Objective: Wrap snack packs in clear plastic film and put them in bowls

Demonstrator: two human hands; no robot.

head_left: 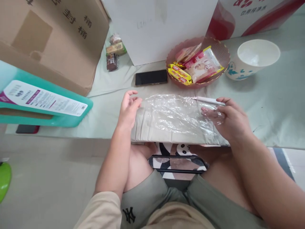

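A clear, crinkled plastic bag (171, 114) is spread along the near edge of the cloth-covered table. My right hand (234, 119) grips a slim white pen (208, 100) between thumb and forefinger, its narrow end pointing left over the bag. The other right fingers show through the bag's right end, so they lie behind or inside the film. At the bag's left edge is my left hand (128, 109), fingers loosely curled and thumb apart from them. Whether its thumb tip touches the film is hard to tell.
Behind the bag lie a black phone (151, 78), a pink bowl (199, 83) of wrapped snacks and a white tub (250, 60). Small snacks (115, 49) sit by a white box (164, 28). A cardboard box (54, 38) and teal jug (81, 119) fill the left.
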